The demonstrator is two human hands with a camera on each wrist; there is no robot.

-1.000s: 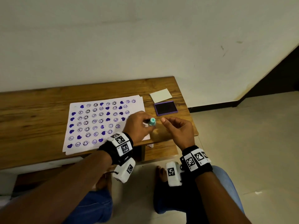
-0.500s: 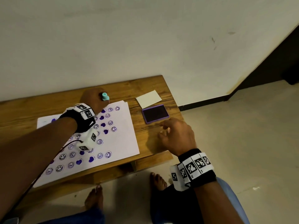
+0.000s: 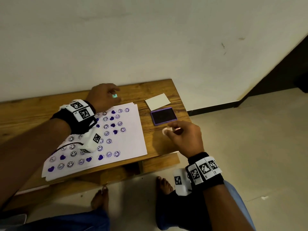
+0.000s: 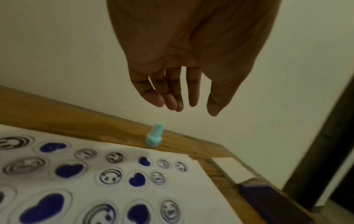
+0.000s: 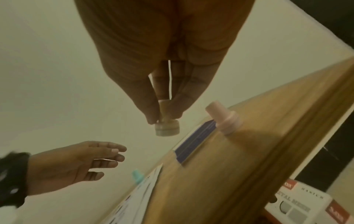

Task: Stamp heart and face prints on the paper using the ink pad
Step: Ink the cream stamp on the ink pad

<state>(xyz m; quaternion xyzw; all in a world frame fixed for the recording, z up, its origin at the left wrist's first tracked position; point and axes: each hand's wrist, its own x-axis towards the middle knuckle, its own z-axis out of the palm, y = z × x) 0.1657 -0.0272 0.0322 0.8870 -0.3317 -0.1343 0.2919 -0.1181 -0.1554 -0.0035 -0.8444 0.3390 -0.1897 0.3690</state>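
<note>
A white paper (image 3: 131, 140) covered in purple heart and face prints lies on the wooden bench (image 3: 33, 117). A teal stamp (image 4: 154, 136) stands upright on the wood just past the paper's far edge. My left hand (image 4: 191, 103) hovers above it with straight fingers, holding nothing. The purple ink pad (image 3: 164, 116) lies open right of the paper. Just in front of the pad, my right hand (image 5: 162, 116) pinches a pale stamp (image 5: 167, 127) by its handle, lifted off the bench. A pink stamp (image 5: 224, 121) stands on the wood beside it.
A white card (image 3: 157, 101) lies behind the ink pad near the wall. The bench ends just right of the pad. A white and red box (image 5: 298, 207) sits below the bench. Bare feet (image 3: 100, 197) rest on the floor in front.
My left hand carried the teal stamp from the front to the far edge of the paper, set it down and let go. My right hand moved beside the ink pad and now holds a pale stamp.
</note>
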